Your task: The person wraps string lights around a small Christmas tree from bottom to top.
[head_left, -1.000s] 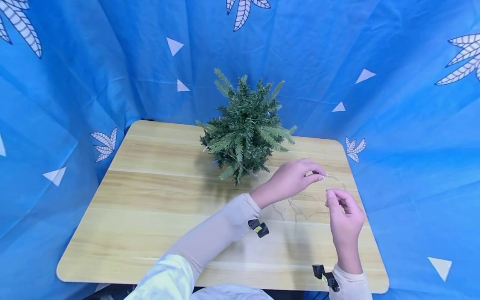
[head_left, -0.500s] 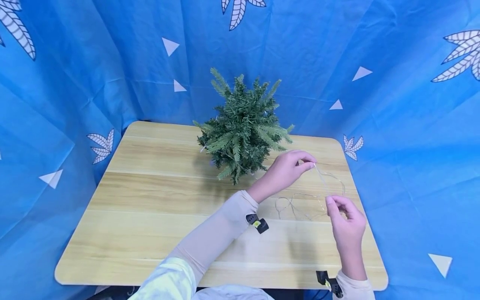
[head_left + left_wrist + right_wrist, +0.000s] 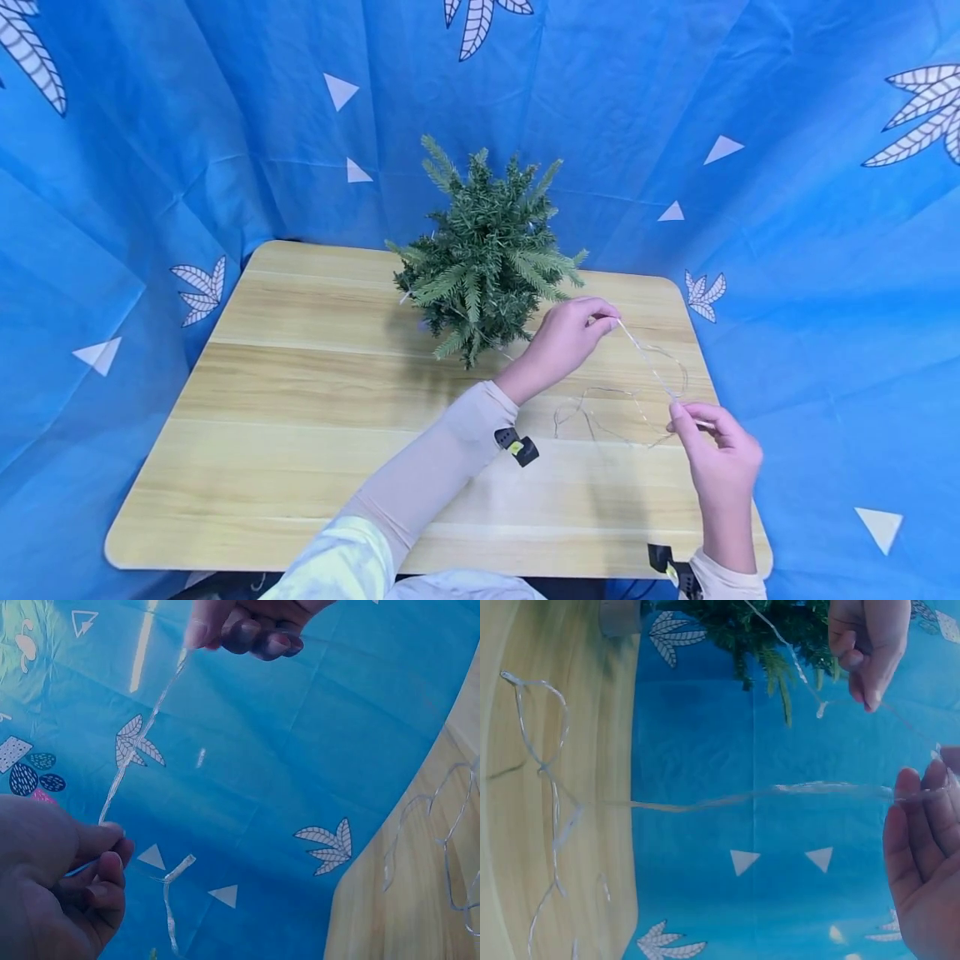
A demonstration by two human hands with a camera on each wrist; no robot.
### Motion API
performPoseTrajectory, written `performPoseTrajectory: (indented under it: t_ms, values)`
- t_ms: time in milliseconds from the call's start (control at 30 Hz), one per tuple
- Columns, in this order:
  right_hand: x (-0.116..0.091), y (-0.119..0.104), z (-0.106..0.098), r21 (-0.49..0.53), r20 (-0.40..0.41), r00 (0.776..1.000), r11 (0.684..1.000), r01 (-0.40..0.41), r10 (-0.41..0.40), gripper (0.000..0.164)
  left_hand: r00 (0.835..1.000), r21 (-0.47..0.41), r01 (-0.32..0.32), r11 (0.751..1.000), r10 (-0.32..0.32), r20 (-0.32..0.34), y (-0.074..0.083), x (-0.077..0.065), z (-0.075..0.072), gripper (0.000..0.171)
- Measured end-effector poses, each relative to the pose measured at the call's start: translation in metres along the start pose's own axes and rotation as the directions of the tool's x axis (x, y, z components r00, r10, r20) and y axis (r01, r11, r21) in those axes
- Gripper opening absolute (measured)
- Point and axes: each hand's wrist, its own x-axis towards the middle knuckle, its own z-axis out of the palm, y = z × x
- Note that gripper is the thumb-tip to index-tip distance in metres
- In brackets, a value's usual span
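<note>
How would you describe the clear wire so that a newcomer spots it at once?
Start with the wooden table, then look to the right of the bushy green tree on it. There the person's two hands pinch the clear wire, a straight span between them. Unlike the tree, it is slender, pale and see-through.

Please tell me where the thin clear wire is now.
In the head view, the wire runs between the left hand and right hand, with loops over the table, right of the green tree.

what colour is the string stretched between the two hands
The string looks clear to whitish, showing best in the left wrist view.
</note>
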Motion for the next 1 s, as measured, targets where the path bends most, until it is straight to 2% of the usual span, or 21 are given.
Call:
performPoseTrajectory:
  t_ms: [100, 167, 333, 433, 533, 600, 667, 800, 867, 1000]
  values:
    - [0.0, 0.0, -0.003, 0.062, -0.018, 0.999, 0.997, -0.037, 0.038, 0.004, 0.999, -0.002, 0.007, 1.0, -0.007, -0.032, -0.001, 0.0, 0.0, 0.017]
    - [-0.001, 0.0, -0.004, 0.157, -0.027, 0.999, 0.987, -0.04, 0.045, 0.006, 0.999, -0.006, 0.009, 1.0, -0.01, -0.049, -0.002, 0.0, -0.001, 0.017]
    - [-0.001, -0.001, -0.003, 0.357, -0.055, 0.998, 0.934, 0.009, 0.012, 0.008, 0.999, 0.01, 0.01, 1.0, -0.009, -0.032, -0.005, 0.001, -0.001, 0.019]
    - [0.0, -0.003, -0.001, 0.29, -0.086, 0.996, 0.957, 0.008, 0.018, 0.01, 0.999, 0.009, 0.039, 0.999, -0.039, 0.025, -0.006, -0.002, 0.0, 0.03]
    - [0.004, -0.007, 0.002, 0.166, -0.109, 0.992, 0.985, -0.052, 0.071, 0.015, 0.993, 0.01, 0.068, 0.998, -0.069, 0.092, -0.005, -0.006, 0.003, 0.042]
    - [0.007, -0.01, 0.005, 0.101, -0.12, 0.987, 0.99, -0.097, 0.109, 0.018, 0.989, 0.013, 0.068, 0.998, -0.069, 0.131, -0.004, -0.009, 0.005, 0.045]
    - [0.011, -0.011, 0.009, 0.058, -0.125, 0.984, 0.991, -0.123, 0.129, 0.02, 0.986, 0.031, 0.039, 0.999, -0.043, 0.159, -0.001, -0.011, 0.007, 0.044]
    - [0.018, -0.012, 0.016, 0.028, -0.101, 0.987, 0.992, -0.123, 0.126, 0.019, 0.977, 0.068, -0.058, 0.996, 0.043, 0.211, 0.006, -0.012, 0.011, 0.037]
    - [0.021, -0.013, 0.02, 0.007, -0.07, 0.99, 0.993, -0.12, 0.121, 0.019, 0.967, 0.075, -0.11, 0.991, 0.09, 0.239, 0.011, -0.01, 0.012, 0.035]
    - [0.025, -0.015, 0.026, -0.05, 0.0, 0.994, 0.993, -0.109, 0.109, 0.018, 0.943, 0.092, -0.178, 0.98, 0.144, 0.3, 0.023, -0.006, 0.009, 0.035]
